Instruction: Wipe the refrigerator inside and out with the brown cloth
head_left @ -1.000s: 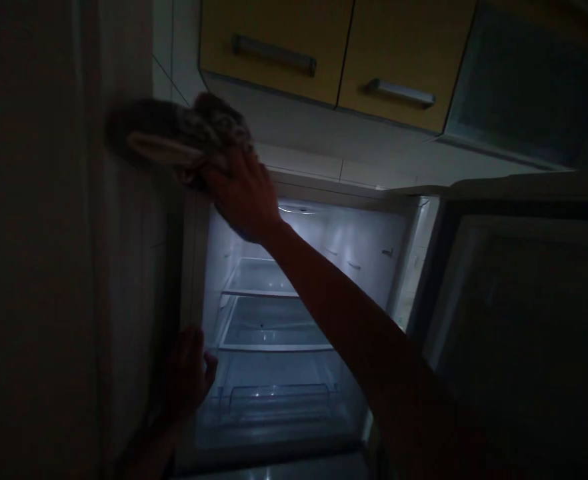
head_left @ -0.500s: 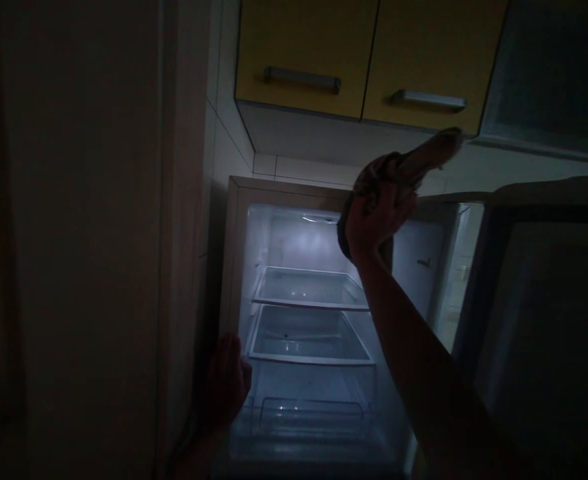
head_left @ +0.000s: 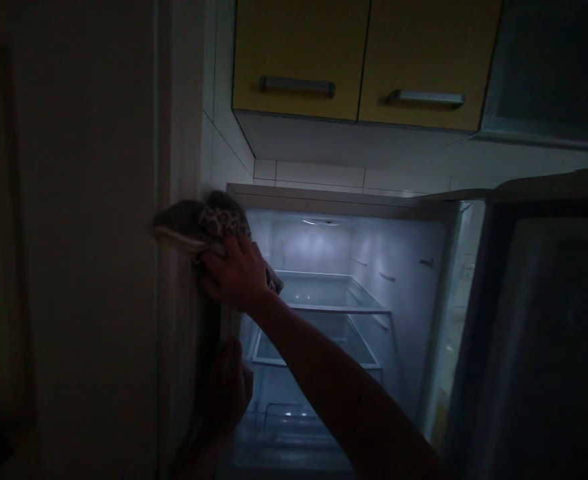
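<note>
Dimly, the left hand sits low by the left edge of the open fridge (its grip is too dark to tell). Above it, the right hand keeps its grip clamped on a patterned cloth, before the fridge's upper left corner. Inside are shelves; above, yellow cabinets.

you have a dim room ahead: two yellow cabinet doors hang at the top, each with a horizontal grey handle, and a dark, glass-like panel sits to their right. below them you see a pale underside and a strip of white tiled wall with dark joint lines. at your left stands a pale upright frame; cool bluish-white light is strongest near centre, edges nearly black.
</note>
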{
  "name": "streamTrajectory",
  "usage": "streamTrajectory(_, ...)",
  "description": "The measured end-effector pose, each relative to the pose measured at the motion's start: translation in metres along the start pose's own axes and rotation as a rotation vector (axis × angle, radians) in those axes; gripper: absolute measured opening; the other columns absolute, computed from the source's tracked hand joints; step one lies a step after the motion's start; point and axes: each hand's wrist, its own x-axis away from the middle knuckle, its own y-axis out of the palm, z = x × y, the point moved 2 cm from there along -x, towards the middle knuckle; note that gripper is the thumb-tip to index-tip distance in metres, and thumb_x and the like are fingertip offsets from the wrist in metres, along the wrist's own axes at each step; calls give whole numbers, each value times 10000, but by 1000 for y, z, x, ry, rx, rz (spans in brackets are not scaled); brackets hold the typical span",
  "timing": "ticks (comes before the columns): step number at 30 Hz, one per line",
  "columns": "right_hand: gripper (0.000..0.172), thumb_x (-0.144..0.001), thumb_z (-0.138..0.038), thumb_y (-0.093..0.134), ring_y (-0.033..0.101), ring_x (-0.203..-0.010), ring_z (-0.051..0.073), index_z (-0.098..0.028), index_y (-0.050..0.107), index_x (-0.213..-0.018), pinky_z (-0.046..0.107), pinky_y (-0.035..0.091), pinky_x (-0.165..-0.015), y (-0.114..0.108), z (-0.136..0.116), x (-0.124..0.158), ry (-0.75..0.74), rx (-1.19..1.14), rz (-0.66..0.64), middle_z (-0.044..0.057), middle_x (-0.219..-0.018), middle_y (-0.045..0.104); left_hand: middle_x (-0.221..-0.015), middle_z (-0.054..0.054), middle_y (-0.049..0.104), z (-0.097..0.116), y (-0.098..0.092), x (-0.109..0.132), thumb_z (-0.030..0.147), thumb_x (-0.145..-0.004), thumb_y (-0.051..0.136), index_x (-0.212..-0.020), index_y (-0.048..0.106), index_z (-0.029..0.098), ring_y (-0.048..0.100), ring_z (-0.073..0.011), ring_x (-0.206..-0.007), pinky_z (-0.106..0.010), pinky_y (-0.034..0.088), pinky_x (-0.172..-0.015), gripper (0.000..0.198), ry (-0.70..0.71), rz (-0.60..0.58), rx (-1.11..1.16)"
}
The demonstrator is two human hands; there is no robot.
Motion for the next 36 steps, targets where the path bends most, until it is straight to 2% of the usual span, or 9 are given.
streamTrajectory(6, 374, -1035, -595, 546, 561, -1114, 273, -368, 762, -1240, 413, 511, -929, 31, -6, 85, -350, -111, -180, 86, -1215, 638, -1377, -266, 678, 0, -1, 0, 185, -975, 652, -1700, 296, 107, 683, -398, -1244, -514, 525, -1022, 811, 31, -23, -112)
streamTrajectory(10, 389, -1098, -515, 474, 548, -1282, 273, -336, 734, -1326, 415, 512, -1022, 16, 18, 55, -770, -87, -288, 103, -1388, 624, -1551, -268, 571, 0, -2, -2, 166, -966, 657, -1728, 243, 132, 581, -403, -1420, -522, 496, -1115, 868, 35, 36, -44)
streamTrajectory(12, 388, -1106, -478, 477, 533, -1338, 288, -299, 719, -1350, 459, 487, -1098, -2, 36, 19, -839, -41, -300, 127, -1432, 599, -1642, -263, 491, 0, -1, -4, 157, -971, 640, -1744, 192, 141, 501, -403, -1510, -526, 476, -1159, 893, 43, 19, 9)
streamTrajectory(16, 400, -1069, -498, 575, 480, -1419, 339, -247, 683, -1362, 523, 436, -1181, -40, 77, -54, -543, 93, -135, 118, -1482, 546, -1722, -250, 395, -1, -1, -6, 150, -968, 641, -1749, 170, 143, 430, -396, -1576, -511, 469, -1187, 912, 61, 11, 14)
streamTrajectory(20, 378, -1032, -508, 643, 410, -1489, 375, -248, 660, -1305, 569, 413, -1206, -71, 118, -76, -350, 146, 62, 97, -1549, 469, -1726, -244, 394, 0, -1, -7, 140, -955, 666, -1744, 197, 141, 425, -391, -1583, -504, 470, -1199, 917, 65, 41, -6)
streamTrajectory(23, 376, -1050, -521, 589, 442, -1464, 366, -198, 680, -1219, 596, 424, -1188, -91, 154, -52, -289, 164, 152, 115, -1519, 465, -1727, -240, 393, 1, -1, -8, 127, -955, 660, -1745, 194, 148, 413, -386, -1593, -505, 465, -1209, 917, 54, 43, 0)
streamTrajectory(27, 468, -1029, -569, 559, 481, -1407, 347, -129, 716, -1063, 608, 393, -1193, -128, 217, 13, 32, 339, 301, 167, -1365, 523, -1720, -246, 402, 2, -1, -7, 116, -951, 666, -1742, 199, 139, 408, -381, -1596, -495, 465, -1206, 918, 49, 45, 3)
streamTrajectory(31, 537, -991, -634, 522, 459, -1450, 418, -146, 731, -1071, 669, 375, -1174, -165, 271, 79, 345, 564, 631, 242, -1372, 515, -1691, -266, 435, 3, -2, -7, 97, -939, 680, -1736, 209, 119, 426, -382, -1583, -483, 482, -1177, 926, 35, 33, 5)
streamTrajectory(36, 601, -1037, -595, 360, 306, -1589, 451, -164, 669, -1320, 764, 233, -1202, -163, 277, 93, 480, 539, 828, 225, -1561, 410, -1668, -270, 463, 4, 0, -6, 83, -937, 668, -1734, 215, 110, 440, -379, -1575, -473, 482, -1167, 917, 47, 47, 26)
